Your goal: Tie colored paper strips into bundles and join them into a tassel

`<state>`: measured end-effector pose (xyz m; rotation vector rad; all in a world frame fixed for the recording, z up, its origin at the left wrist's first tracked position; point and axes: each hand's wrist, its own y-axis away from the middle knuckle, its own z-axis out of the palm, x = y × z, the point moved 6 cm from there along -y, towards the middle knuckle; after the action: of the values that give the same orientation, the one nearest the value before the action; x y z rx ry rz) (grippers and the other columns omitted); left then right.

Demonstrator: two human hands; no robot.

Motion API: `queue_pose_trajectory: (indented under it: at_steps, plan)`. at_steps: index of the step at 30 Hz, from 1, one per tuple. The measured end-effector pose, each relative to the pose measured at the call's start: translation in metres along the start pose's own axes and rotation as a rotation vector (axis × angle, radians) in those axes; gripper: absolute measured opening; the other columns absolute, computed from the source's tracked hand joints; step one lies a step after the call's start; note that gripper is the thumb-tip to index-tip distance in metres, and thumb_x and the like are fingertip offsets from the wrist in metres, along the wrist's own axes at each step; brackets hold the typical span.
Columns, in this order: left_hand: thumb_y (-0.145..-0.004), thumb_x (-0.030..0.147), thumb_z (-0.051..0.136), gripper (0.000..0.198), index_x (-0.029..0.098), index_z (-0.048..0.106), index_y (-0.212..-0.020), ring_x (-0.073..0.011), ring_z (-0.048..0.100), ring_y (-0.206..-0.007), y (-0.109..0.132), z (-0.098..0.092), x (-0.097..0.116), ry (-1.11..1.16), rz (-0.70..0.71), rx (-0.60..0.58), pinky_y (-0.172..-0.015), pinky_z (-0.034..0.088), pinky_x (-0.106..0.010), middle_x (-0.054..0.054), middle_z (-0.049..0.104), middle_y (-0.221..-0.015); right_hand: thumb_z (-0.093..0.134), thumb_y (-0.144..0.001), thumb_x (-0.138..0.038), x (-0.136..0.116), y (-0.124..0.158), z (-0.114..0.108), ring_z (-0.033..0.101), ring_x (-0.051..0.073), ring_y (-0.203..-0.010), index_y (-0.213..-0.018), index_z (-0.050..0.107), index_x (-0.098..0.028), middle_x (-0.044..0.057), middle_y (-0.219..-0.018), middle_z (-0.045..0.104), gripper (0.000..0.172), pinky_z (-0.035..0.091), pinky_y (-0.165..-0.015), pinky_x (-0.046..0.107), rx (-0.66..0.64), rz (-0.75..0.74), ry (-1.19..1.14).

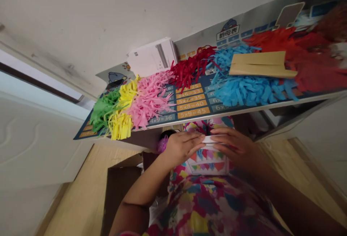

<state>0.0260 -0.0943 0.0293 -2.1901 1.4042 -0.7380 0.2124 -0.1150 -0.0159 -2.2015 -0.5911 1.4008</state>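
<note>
Above my lap, my left hand point(182, 146) and my right hand point(237, 147) face each other, fingers closed on the upper edge of a flat packet point(207, 169). The packet looks like clear plastic with a printed card showing coloured tassels. A white folded strip point(210, 140) runs along its top between my fingertips. My right fingers partly cover the strip's right end. Beyond my hands, fringed paper tassels lie on the desk: green point(104, 109), yellow point(120, 124), pink point(150, 102), dark red point(191, 68), blue point(249, 89) and orange-red point(303, 51).
A folded gold paper sheet point(260, 63) rests on the blue tassels. Behind the pink ones stands a stack of white cards point(148, 58) against the wall. A printed mat point(193, 102) covers the desk. An open cardboard box point(119, 183) sits on the floor at left.
</note>
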Motion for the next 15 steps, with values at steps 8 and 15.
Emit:
queue_pose_trajectory:
  at_steps: [8,15]
  plan:
    - [-0.084,0.021,0.076,0.011,0.016,0.075,-0.094,-0.0189,0.077,-0.089,0.028,0.002,-0.019,0.292,-0.168,0.24,-0.079,0.064,-0.027,-0.011,0.08,-0.096,0.07,-0.087,-0.02,0.012,0.002,0.003,0.073,0.015,-0.089,-0.098,0.077,-0.03,-0.001,-0.103,0.077,0.017,0.06,-0.081,0.027,0.013,0.008,-0.013]
    - [-0.085,0.032,0.075,0.019,0.016,0.075,-0.097,-0.0177,0.077,-0.085,0.041,0.0,-0.029,0.374,-0.303,0.311,-0.077,0.063,-0.025,-0.011,0.08,-0.095,0.072,-0.086,-0.023,0.024,0.007,0.005,0.071,0.018,-0.099,-0.109,0.074,-0.033,-0.001,-0.112,0.075,0.025,0.058,-0.091,0.03,-0.032,0.062,0.012]
